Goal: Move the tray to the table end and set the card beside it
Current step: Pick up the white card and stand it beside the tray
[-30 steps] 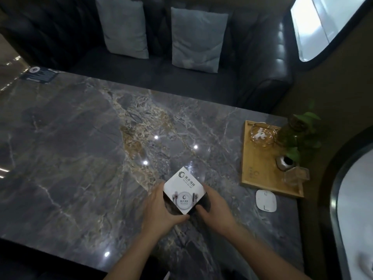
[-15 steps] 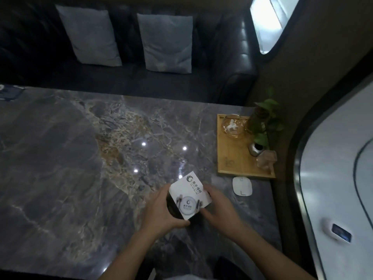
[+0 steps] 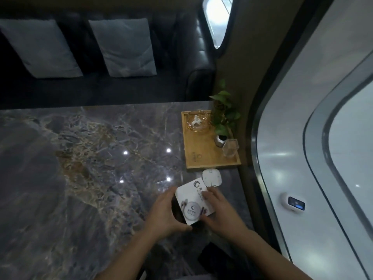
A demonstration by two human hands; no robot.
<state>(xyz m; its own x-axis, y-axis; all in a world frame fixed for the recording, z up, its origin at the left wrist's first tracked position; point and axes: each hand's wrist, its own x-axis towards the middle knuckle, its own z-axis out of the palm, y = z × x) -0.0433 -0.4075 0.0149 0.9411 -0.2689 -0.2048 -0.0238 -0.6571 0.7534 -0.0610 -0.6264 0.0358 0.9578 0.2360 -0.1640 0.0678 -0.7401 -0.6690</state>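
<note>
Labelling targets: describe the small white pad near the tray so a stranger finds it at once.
Start at the wooden tray at the marble table's end by the curved wall. Just off its near edge lies the small white pad, flat on the stone. It is a rounded square, blank but for faint lines, unlike the printed card in both hands.

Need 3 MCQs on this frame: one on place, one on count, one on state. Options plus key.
1. The wooden tray sits at:
A. the table's right end
B. the table's middle
C. the sofa seat

2. Grey cushions on the sofa:
A. one
B. two
C. four

3. The white card is:
A. lying on the tray
B. held by both hands
C. flat under the plant

Key: 1 A, it lies by the right wall; 2 B, a pair leans on the backrest; 3 B, left hand and right hand grip it.
</note>
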